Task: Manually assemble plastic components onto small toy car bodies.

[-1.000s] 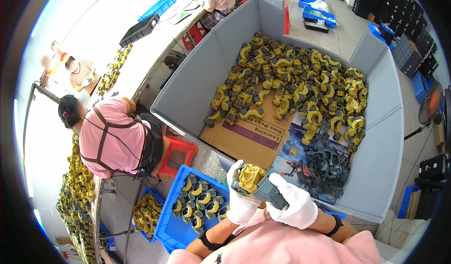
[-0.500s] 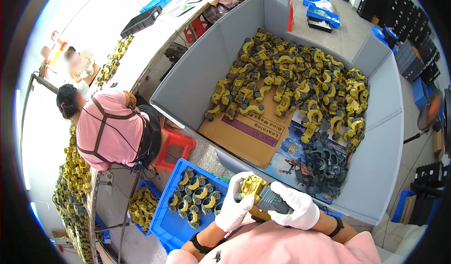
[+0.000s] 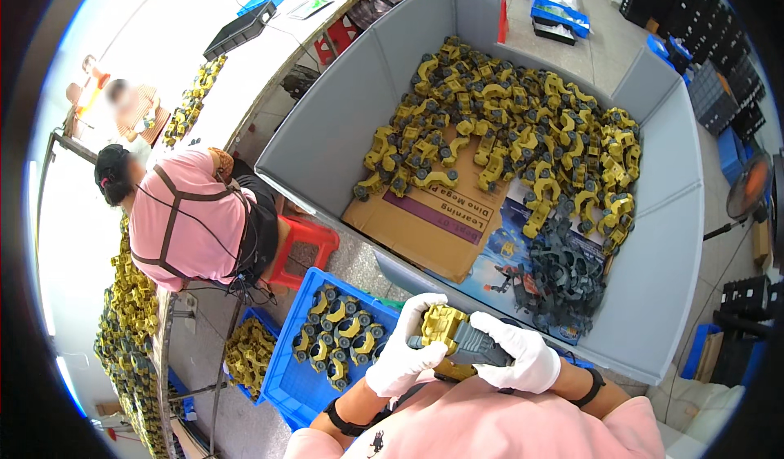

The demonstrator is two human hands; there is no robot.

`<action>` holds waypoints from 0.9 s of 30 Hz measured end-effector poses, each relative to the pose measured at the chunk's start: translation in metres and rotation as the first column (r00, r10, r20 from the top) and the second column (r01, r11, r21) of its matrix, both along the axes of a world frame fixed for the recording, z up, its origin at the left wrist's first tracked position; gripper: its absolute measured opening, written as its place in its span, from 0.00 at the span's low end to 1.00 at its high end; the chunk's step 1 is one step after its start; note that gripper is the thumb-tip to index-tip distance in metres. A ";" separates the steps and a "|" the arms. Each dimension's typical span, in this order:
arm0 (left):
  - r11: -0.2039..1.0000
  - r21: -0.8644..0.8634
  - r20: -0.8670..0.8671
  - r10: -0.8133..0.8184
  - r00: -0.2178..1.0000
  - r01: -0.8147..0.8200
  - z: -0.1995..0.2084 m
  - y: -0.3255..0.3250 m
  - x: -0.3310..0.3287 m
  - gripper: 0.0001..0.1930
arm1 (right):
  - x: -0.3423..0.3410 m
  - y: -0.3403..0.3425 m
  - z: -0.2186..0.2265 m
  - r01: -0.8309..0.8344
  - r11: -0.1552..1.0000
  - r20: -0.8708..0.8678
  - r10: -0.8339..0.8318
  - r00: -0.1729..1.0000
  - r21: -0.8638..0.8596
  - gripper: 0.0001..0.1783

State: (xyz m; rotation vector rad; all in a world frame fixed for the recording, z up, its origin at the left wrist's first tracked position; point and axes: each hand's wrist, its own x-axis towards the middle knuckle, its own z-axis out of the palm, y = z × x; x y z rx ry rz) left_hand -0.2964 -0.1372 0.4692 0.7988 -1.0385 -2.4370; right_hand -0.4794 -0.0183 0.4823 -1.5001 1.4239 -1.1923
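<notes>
Close to my body, both hands wear white gloves and hold one toy vehicle [image 3: 447, 327] with a yellow body and a ridged dark grey part. My left hand [image 3: 408, 353] is closed round its yellow end. On the grey part, the fingers and thumb of my right hand [image 3: 523, 358] grip from the right side. Below my left hand's glove, more yellow shows against my pink shirt, partly hidden. Left of my left hand, a blue tray [image 3: 286, 369] carries several yellow toy vehicle bodies [image 3: 339, 328] with dark wheels.
Ahead stands a grey-walled bin [image 3: 327, 124] with a heap of yellow toy vehicles [image 3: 523, 116], dark grey parts [image 3: 567, 275] and a cardboard sheet [image 3: 416, 230]. At left, a person in pink [image 3: 200, 222] sits on a red stool [image 3: 309, 251] beside a long table. A fan [image 3: 747, 188] stands right.
Things around me have shifted slightly in the picture. My hands keep hold of the toy vehicle, with my right fingers moved a little along its grey part.
</notes>
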 end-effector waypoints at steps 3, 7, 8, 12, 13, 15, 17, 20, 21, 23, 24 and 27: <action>0.998 -0.031 0.010 -0.051 0.999 0.052 0.001 -0.005 0.001 0.44 | -0.004 -0.003 0.003 -0.053 0.996 0.062 0.049 0.997 0.073 0.38; 0.996 -0.016 -0.024 -0.093 0.995 0.092 -0.001 -0.010 0.004 0.44 | -0.005 -0.006 0.003 -0.132 0.978 0.073 0.121 0.990 0.164 0.38; 0.997 0.002 -0.018 -0.083 0.996 0.083 -0.001 -0.009 0.004 0.44 | -0.003 -0.006 0.002 -0.117 0.978 0.095 0.101 0.990 0.173 0.38; 1.000 -0.011 -0.030 0.008 1.000 -0.008 -0.006 -0.009 0.002 0.43 | 0.000 -0.011 -0.012 -0.083 0.992 0.074 0.077 0.994 0.094 0.38; 1.000 -0.013 -0.032 0.008 0.999 -0.009 -0.006 -0.008 0.001 0.43 | 0.001 -0.014 -0.018 -0.062 0.995 0.105 0.055 0.993 0.073 0.38; 0.994 0.091 -0.117 0.069 0.991 -0.058 -0.006 -0.008 0.000 0.41 | 0.005 -0.017 -0.021 -0.042 0.998 0.138 0.035 0.990 0.049 0.38; 0.992 0.114 -0.129 0.075 0.989 -0.060 -0.010 -0.010 0.000 0.40 | 0.008 -0.019 -0.022 -0.006 0.998 0.230 -0.009 0.973 0.062 0.37; 0.997 0.021 -0.166 0.074 0.983 -0.072 -0.015 -0.008 -0.003 0.38 | 0.005 -0.022 -0.028 0.035 0.998 0.067 -0.032 0.997 -0.054 0.38; 0.995 0.017 -0.181 0.097 0.979 -0.096 -0.015 -0.009 -0.006 0.36 | 0.002 -0.027 -0.028 0.036 0.998 0.067 -0.032 0.997 -0.057 0.38; 0.989 -0.067 -0.182 0.121 0.976 -0.135 -0.022 -0.019 -0.016 0.29 | -0.006 -0.044 -0.023 0.082 0.988 -0.153 -0.102 0.983 -0.132 0.41; 0.988 -0.099 -0.167 0.098 0.981 -0.116 -0.016 -0.026 -0.022 0.27 | -0.009 -0.052 -0.017 0.109 0.992 -0.134 -0.118 0.984 -0.071 0.38; 0.958 -0.194 -0.101 0.193 0.976 -0.210 -0.025 -0.043 -0.049 0.21 | -0.031 -0.080 -0.020 0.086 0.986 -0.197 -0.114 0.974 -0.144 0.34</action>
